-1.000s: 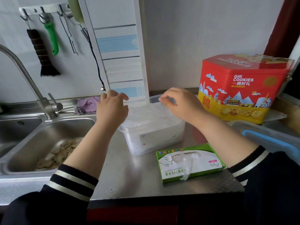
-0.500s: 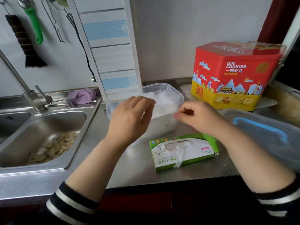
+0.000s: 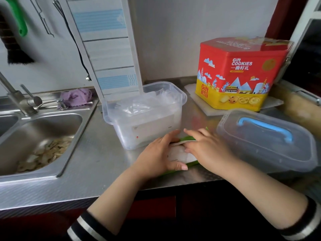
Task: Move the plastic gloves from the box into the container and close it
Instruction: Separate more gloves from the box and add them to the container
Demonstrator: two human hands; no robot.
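Note:
The clear plastic container [image 3: 175, 94] stands open on the steel counter, with crumpled plastic gloves [image 3: 139, 106] inside it. Just in front of it lies the green and white glove box [image 3: 177, 156], mostly covered by both hands. My left hand [image 3: 156, 155] grips the box's left end, fingers over the far edge and thumb on the near side. My right hand [image 3: 208, 148] lies on the right part of the box, its fingertips touching the white top near the opening. The container's lid [image 3: 265, 136], clear with a blue handle, lies to the right.
A red and yellow cookie tin [image 3: 241, 73] stands behind the lid. The sink [image 3: 40, 141] at the left holds food scraps, with a tap [image 3: 15, 96] and a purple cloth [image 3: 76, 97] behind it. A striped board [image 3: 107, 49] leans on the wall.
Both hands have come down from the container to the glove box. The left hand now grips its left end and the right hand rests on its top.

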